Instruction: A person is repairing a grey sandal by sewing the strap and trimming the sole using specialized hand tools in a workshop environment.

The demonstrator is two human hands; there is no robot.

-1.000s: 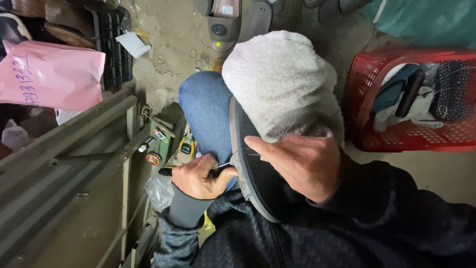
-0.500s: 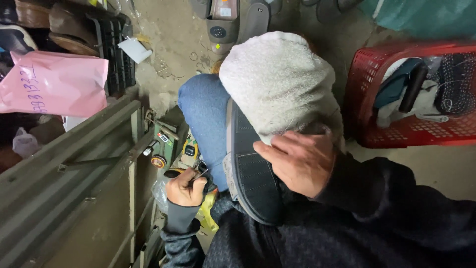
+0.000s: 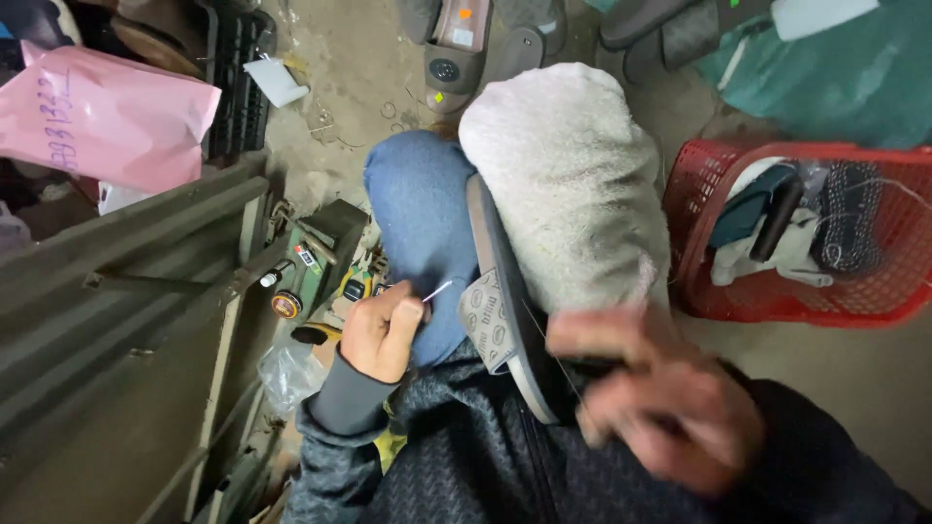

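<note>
Since half a second ago the left hand [image 3: 381,332] has lifted, pinching a needle [image 3: 437,290]. Right hand [image 3: 660,403], blurred, grasps the shoe [image 3: 505,311] on the lap against the grey cloth [image 3: 568,184]. Its sole looks light and flexible; best gripped along the rim.

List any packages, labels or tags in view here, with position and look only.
Pink plastic mailer bag: upper left, flat, handwriting on it.
White paper tag: on the floor beside the black crate, small, tilted.
Oval label: pale insole of the dark slipper across the lap, near the left hand.
</note>
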